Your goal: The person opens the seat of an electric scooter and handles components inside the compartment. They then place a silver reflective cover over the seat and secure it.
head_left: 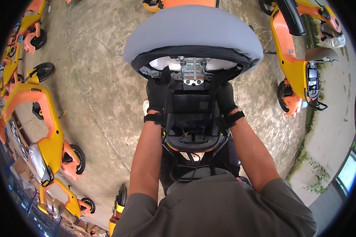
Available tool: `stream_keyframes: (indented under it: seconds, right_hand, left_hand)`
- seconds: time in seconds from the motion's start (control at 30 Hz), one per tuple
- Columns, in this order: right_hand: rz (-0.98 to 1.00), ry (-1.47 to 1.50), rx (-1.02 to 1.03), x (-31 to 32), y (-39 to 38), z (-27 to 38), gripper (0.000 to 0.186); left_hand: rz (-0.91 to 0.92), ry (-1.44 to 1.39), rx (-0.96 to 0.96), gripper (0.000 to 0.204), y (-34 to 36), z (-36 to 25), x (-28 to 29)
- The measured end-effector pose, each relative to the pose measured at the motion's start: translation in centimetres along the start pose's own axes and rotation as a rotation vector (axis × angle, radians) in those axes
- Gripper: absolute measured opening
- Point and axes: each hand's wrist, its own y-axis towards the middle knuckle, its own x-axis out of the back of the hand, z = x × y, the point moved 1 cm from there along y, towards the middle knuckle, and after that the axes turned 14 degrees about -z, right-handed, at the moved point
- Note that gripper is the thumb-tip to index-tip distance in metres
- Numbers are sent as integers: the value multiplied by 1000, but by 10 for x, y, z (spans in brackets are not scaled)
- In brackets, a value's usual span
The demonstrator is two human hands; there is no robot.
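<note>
A scooter seat is tipped up in front of me, wrapped in a grey seat cover (194,27) with a dark gathered edge. Its metal hinge (193,71) and part of the pale underside show inside the cover. My left hand (158,94), in a black glove, is closed at the left part of that edge, thumb upward on the inner side. At the right part, my right hand (225,98), also gloved in black, grips the edge; its fingertips blend into the dark fabric. Between my wrists sits a black box (192,103) in the open seat compartment (194,144).
Several yellow and orange scooters stand on the left, one (53,130) fairly near. Another scooter (290,59) is at the right, beside a pale wall (332,98) with weeds along its foot. Cardboard pieces (21,168) lie at the lower left. The floor (106,79) is worn concrete.
</note>
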Motion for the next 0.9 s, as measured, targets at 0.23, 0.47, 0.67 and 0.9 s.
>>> stream_keyframes:
  seconds: [0.23, 0.47, 0.67, 0.9]
  right_hand:
    - [58, -376, 322, -2, 11, 16, 26]
    - [47, -237, 323, 6, 14, -9, 34]
    - [155, -99, 327, 4, 14, 5, 33]
    - [111, -290, 265, 3, 23, -1, 23]
  left_hand:
    - [-93, 129, -247, 42, 11, 25, 13]
    - [261, 407, -363, 18, 31, 18, 26]
    - [98, 339, -437, 46, 43, 66, 4]
    - [187, 179, -230, 42, 27, 5, -7]
